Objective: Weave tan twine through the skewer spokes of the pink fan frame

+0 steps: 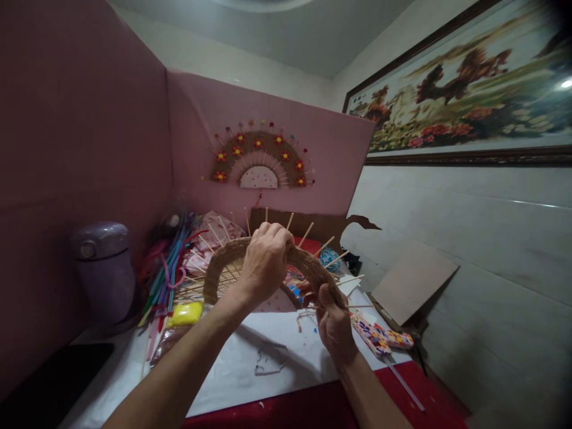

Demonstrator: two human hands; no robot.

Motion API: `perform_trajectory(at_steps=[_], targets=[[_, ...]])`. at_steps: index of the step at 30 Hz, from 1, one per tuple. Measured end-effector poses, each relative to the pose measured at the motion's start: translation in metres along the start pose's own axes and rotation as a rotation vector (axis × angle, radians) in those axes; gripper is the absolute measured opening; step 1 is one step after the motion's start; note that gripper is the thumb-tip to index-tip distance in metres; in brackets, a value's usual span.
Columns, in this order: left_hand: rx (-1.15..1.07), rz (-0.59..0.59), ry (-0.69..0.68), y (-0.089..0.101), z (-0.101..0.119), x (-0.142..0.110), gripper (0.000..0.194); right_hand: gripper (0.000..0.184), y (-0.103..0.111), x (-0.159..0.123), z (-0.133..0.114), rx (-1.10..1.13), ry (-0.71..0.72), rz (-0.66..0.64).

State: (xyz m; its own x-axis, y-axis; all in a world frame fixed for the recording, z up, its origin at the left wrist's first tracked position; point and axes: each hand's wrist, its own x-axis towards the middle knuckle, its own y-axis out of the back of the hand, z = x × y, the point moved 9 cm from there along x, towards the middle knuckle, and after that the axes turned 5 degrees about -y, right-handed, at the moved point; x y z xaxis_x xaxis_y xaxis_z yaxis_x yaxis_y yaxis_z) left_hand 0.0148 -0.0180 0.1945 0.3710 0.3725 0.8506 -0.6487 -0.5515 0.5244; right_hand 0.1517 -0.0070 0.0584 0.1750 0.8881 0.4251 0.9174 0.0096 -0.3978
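I hold up a half-round fan-shaped craft piece [223, 259], a woven brown twine arch with several thin wooden sticks radiating out of it. My left hand [264, 262] is closed over the top of the arch, fingers curled over its rim. My right hand [334, 325] is lower, at the arch's right end, fingers pinched on the twine there. Below the piece lies a white paper sheet [277, 363] on a red tablecloth [313, 411].
A finished fan with red flowers [261, 161] hangs on the pink cardboard screen [89, 119]. A purple lidded pot [105, 268] stands at the left, beside a bundle of coloured sticks [167, 268] and a yellow pack [185, 313]. Cardboard pieces [413, 280] lean on the right wall.
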Motion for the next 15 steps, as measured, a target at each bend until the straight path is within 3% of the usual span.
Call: perform_trajectory(at_steps=[15], targets=[[-0.016, -0.018, -0.091, 0.0033, 0.0019, -0.0007, 0.020, 0.023, 0.0019, -0.0001, 0.0007, -0.011, -0.014, 0.014]])
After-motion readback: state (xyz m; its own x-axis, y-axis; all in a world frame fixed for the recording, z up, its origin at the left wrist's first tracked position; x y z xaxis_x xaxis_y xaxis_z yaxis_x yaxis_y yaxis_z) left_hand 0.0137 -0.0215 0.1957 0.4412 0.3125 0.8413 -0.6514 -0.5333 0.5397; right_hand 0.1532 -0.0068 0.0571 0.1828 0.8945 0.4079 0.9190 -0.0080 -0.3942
